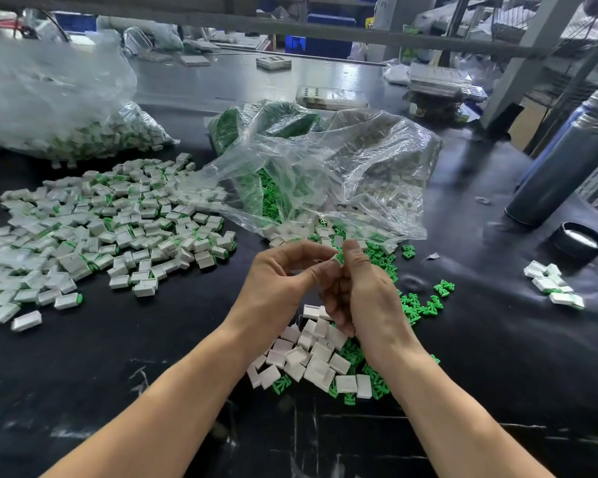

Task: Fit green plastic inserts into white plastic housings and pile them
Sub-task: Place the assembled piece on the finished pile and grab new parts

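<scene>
Insert meets housing above the black desk (101, 357).
Left hand (277, 288) and right hand (363, 288) pinch one green insert (339, 258) between fingertips; boxy white housings (308, 360) lie below.

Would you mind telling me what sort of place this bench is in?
Most likely a small factory assembly bench. Bulk plastic bags spill loose parts onto a black worktable, a big pile of assembled pieces lies at the left, and blue bins sit on racking behind.

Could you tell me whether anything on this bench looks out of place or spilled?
A small cluster of assembled pieces lies alone at the far right, apart from the big finished pile on the left. Loose green inserts are scattered beside the right hand.
</scene>
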`<state>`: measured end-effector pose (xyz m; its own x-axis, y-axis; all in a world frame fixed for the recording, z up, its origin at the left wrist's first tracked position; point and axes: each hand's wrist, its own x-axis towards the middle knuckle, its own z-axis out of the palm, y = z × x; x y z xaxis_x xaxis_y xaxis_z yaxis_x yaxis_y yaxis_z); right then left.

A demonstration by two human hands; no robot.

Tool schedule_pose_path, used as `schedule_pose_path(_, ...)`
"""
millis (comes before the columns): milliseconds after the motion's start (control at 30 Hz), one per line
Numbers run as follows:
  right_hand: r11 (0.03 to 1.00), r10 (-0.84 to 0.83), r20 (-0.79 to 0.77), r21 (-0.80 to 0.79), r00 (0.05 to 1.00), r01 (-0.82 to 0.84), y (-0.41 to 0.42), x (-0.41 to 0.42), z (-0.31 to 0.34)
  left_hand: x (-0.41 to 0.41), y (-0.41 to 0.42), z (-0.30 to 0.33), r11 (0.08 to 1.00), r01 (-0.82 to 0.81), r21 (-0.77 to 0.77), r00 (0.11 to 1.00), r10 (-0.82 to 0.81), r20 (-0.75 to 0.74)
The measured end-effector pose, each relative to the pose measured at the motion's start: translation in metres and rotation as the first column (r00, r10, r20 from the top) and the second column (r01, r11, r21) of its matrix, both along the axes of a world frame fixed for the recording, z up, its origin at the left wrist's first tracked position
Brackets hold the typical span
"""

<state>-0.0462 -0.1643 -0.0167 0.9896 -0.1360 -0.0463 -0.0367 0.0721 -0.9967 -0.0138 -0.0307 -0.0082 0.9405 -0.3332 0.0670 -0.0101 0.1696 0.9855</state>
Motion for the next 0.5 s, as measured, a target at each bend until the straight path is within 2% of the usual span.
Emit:
schedule_pose_path(167, 0.998, -0.014, 0.029, -0.058, 0.999, 0.016, 0.003, 0.0, -0.003, -0.003, -0.004, 0.001, 0.999, 0.031, -0.029, 0.999, -0.031, 0.009)
schedule_pose_path(267, 0.999, -0.024, 0.053, -0.042, 0.998, 0.026, 0.002, 0.002, -0.004, -0.004, -0.007, -0.001, 1.0, -0.009, 0.024, 0.998, 0.007, 0.058)
schedule_pose_path(367, 0.973, -0.107, 0.004, -0.206, 0.994, 0.106, 0.004, 0.007, -0.007, -0.006, -0.011, -0.004, 0.999, -0.031, 0.033, 0.996, 0.029, 0.081)
schedule_pose_path(500, 0.942, -0.17, 0.034, -0.289, 0.985, 0.172, 0.006, 0.009, -0.006, -0.009, -0.014, -0.007, 0.997, -0.069, 0.045, 0.993, 0.065, 0.098)
